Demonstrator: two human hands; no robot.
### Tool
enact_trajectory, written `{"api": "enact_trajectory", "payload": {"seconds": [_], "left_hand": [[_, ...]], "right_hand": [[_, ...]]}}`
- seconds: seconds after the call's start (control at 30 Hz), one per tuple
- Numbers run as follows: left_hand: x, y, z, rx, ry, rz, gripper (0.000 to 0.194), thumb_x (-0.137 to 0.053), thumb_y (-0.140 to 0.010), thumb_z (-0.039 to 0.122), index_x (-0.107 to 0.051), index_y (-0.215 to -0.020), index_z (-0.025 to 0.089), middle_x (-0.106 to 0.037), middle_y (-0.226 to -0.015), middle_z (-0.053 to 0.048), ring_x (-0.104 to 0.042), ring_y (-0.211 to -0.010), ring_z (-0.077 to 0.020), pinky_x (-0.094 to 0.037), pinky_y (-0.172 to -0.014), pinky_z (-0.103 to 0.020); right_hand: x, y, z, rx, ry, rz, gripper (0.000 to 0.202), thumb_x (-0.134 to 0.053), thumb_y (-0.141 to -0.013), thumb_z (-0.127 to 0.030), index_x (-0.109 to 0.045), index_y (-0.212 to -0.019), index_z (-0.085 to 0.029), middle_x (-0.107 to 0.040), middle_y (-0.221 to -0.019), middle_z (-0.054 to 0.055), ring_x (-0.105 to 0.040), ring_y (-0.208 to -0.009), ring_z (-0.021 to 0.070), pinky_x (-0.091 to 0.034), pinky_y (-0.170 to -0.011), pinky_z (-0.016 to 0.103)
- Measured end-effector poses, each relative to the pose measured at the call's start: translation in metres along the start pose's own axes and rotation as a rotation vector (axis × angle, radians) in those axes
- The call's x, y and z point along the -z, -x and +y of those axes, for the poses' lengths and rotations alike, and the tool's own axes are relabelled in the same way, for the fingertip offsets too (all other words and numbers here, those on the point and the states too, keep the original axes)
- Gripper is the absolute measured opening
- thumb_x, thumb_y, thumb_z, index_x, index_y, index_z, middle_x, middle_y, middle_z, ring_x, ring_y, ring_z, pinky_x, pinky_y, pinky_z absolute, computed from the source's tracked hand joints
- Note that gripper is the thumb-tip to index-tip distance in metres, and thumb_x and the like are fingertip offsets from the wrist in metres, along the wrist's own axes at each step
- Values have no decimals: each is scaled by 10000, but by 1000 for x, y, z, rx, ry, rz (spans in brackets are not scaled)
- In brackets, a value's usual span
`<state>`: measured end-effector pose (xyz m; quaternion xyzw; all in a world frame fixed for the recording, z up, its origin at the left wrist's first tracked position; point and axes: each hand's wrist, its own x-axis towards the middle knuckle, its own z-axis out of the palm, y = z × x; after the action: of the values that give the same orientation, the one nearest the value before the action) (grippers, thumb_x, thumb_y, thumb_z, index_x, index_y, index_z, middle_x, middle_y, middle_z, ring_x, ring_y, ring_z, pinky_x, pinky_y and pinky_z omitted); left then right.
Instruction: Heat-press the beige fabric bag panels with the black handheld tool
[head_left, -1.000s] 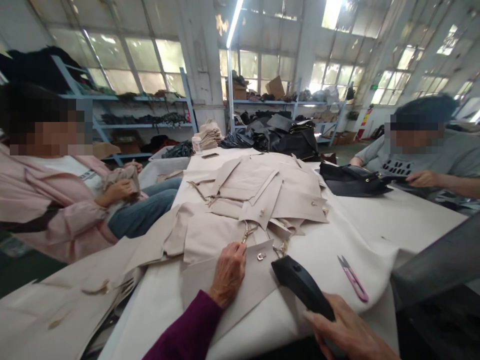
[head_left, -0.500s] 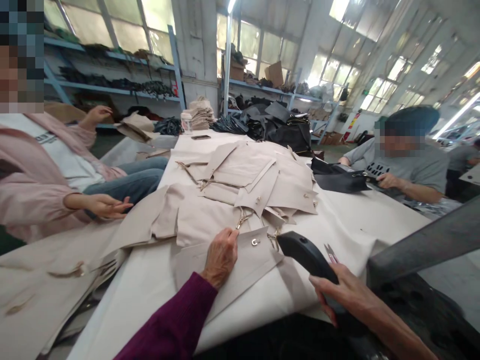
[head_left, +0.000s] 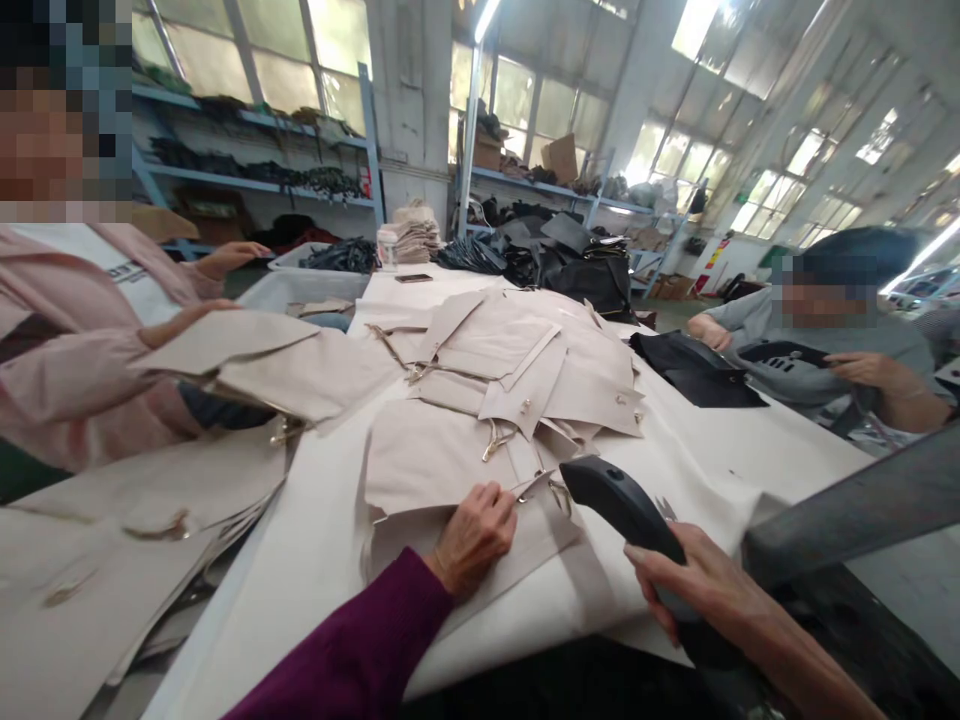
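Note:
My left hand is closed on the edge of a beige bag piece, whose flap is lifted beside the fingers. A metal fitting shows just past the fingertips. My right hand grips a black curved handheld tool with a rounded nozzle. The nozzle points left, over the right edge of the beige pieces, near some gold-coloured metal hardware. What the nozzle's mouth looks like is hidden. Small scissors lie on the table, partly behind the tool. Beyond my left hand rises a heap of beige bag pieces.
At left, a co-worker in a pink jacket handles a beige piece above another beige stack. A co-worker in grey works at right with black pieces. A grey metal bar slants in at right. A phone lies at the back.
My left hand has moved right and down along the beige piece, leaving the gold zipper pull it was touching. The left co-worker has lifted a beige piece away from the table's left side.

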<state>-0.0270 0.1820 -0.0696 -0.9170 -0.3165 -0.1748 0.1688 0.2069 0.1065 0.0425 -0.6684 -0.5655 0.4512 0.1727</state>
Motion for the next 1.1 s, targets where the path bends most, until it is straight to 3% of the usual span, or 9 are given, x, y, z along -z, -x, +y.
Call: {"api": "enact_trajectory", "payload": {"seconds": [0.13,0.27,0.43,0.6,0.77,0.9,1.1], "left_hand": [[3,-2,13,-90,-11,-12,150,-496,-819,30,-604,-740,99,-567,-781,-85,-504,-738,-223,-389,-597,-344],[5,-3,19,-109,21,-21,190,-478,-808,10,-598,-693,103,-566,-756,-85,-510,-728,-221,-372,-590,-356],[2,-3,20,-121,43,20,190,-481,-793,3,-601,-685,103,-576,-765,-89,-527,-718,-223,-362,-570,-356],[2,0,20,-98,96,21,175,-497,-787,4,-604,-692,106,-560,-754,-84,-533,-727,-235,-372,-566,-357],[2,0,18,-92,119,-11,160,-520,-792,27,-619,-696,109,-575,-773,-94,-543,-748,-248,-378,-571,-357],[2,5,21,-36,113,-16,140,-553,-796,65,-626,-688,114,-586,-770,-95,-545,-744,-250,-384,-568,-354],[4,11,30,45,134,-1,123,-584,-786,77,-629,-679,118,-597,-790,-95,-539,-757,-244,-406,-596,-357]], "right_hand": [[7,8,-14,4,39,-57,302,-525,-794,-406,-493,-601,-176,-522,-382,-31,-504,-329,99,-409,-347,176],[1,-5,-26,-32,51,-123,315,-544,-782,-430,-494,-608,-172,-525,-399,-25,-486,-319,92,-408,-326,175],[-8,-27,-35,-63,58,-157,280,-573,-772,-428,-489,-702,-170,-551,-516,-27,-517,-373,96,-433,-321,179],[-12,-14,-50,-175,118,-131,236,-590,-772,-370,-457,-808,-178,-595,-598,-13,-537,-415,94,-430,-334,169],[-23,-22,-68,-124,77,-165,226,-575,-786,-366,-451,-785,-177,-572,-621,-21,-524,-440,84,-443,-365,179],[-25,-28,-67,-77,56,-160,240,-588,-775,-385,-461,-776,-181,-568,-609,-27,-516,-428,88,-440,-364,187],[4,4,-44,-142,61,4,320,-554,-798,-476,-484,-742,-169,-536,-546,-29,-519,-427,100,-440,-385,203]]}}
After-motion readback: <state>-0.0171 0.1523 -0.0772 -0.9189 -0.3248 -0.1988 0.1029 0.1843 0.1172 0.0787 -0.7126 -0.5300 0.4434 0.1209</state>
